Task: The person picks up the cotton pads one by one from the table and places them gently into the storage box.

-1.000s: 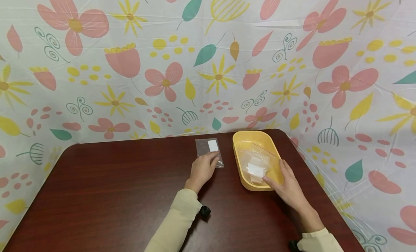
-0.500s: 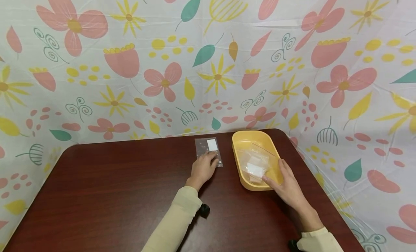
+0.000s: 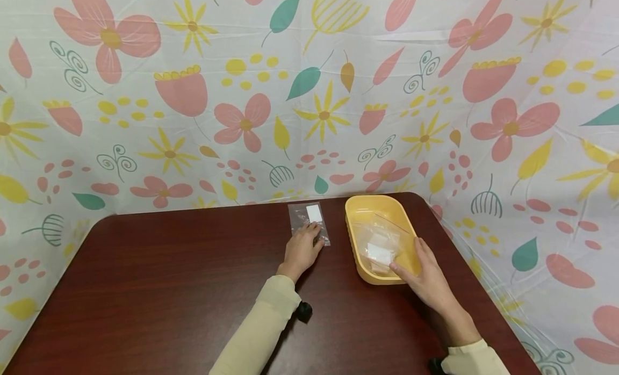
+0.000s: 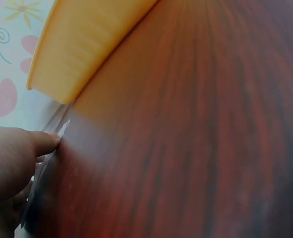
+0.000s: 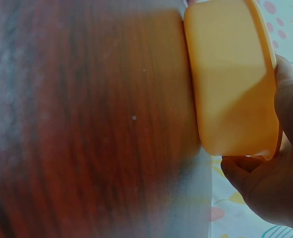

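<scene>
A clear plastic zip bag [image 3: 299, 218] with a white label [image 3: 314, 213] lies flat near the back edge of the table. My left hand [image 3: 302, 251] rests on its near part, fingers reaching forward over the plastic and covering some of it. In the left wrist view, the thumb [image 4: 47, 143] touches the bag's edge. To the right stands a yellow plastic basket [image 3: 355, 240] with several clear zip bags [image 3: 379, 243] inside. My right hand [image 3: 430, 281] holds its near right corner, the thumb over the rim and the other fingers along the outer right side.
The dark red-brown wooden table [image 3: 169, 278] has a rounded back right corner beside the basket. A white cloth [image 3: 261, 36] with a flower print hangs behind the table and along its sides. Both sleeves carry a black wrist device [image 3: 303, 312].
Under my left hand the zip bag has slid slightly away, toward the back edge, and the fingers reach a little further forward. My right hand and the basket stay in place.
</scene>
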The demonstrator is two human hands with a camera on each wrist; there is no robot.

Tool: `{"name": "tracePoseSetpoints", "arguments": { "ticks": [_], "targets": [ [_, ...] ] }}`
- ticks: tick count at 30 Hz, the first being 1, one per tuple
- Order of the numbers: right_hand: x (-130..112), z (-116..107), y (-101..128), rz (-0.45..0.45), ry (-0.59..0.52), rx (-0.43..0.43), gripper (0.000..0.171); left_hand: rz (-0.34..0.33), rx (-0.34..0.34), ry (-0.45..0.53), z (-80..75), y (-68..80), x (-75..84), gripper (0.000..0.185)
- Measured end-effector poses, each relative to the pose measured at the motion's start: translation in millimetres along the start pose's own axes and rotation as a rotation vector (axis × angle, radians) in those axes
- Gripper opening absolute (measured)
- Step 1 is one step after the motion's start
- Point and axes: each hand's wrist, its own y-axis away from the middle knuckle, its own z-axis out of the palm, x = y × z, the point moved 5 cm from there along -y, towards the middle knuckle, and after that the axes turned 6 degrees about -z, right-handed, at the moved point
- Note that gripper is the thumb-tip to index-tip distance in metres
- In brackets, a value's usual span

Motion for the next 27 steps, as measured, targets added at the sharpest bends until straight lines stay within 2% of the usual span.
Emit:
{"name": "tracePoseSetpoints", "arguments": {
  "ticks": [20,27],
  "targets": [
    [0.9,-0.2,0.1,0.008,0.003,-0.005,0.104,-0.029,-0.007,0.009,-2.6,1.5,-1.8,0.042],
    [0.8,-0.4,-0.5,0.007,0.006,-0.003,0.104,-0.034,0.070,0.012,-7.7,3.7,0.1,0.029]
  ]
}}
